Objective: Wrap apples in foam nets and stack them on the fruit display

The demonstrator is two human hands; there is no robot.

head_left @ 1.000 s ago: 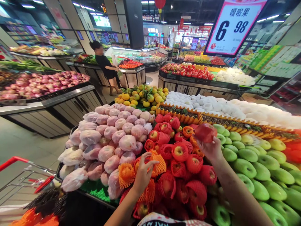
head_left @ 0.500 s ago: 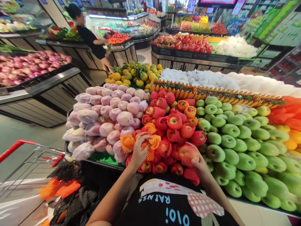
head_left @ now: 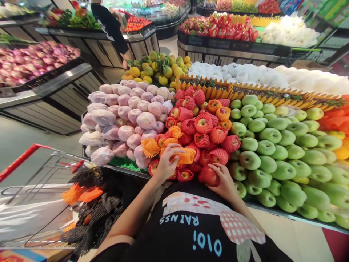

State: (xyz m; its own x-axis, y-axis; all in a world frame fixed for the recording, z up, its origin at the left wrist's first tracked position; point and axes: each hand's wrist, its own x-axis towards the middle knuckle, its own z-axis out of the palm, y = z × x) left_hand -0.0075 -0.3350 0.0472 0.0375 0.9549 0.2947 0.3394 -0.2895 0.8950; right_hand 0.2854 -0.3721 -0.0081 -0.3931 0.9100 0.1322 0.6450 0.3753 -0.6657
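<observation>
My right hand (head_left: 224, 181) is closed round the side of a bare red apple (head_left: 208, 175), low over the front of the red apple pile. In my left hand (head_left: 169, 162) an orange foam net sleeve (head_left: 187, 156) is pinched between thumb and fingers, its length pointing right. More orange foam nets (head_left: 150, 147) lie just left of and behind that hand. Around both hands are red apples in pink-red foam nets (head_left: 203, 124), stacked in a sloping heap.
Green apples (head_left: 269, 135) fill the right of the stand, wrapped pinkish fruit (head_left: 103, 118) the left. A shopping cart (head_left: 40, 149) with black and orange netting stands at lower left. A person in dark clothes (head_left: 110, 25) stands beyond, near the red onions (head_left: 40, 58).
The red apple has come lower and closer to my body with my right hand. The orange net in my left hand now extends sideways to the right. The view has tilted downward.
</observation>
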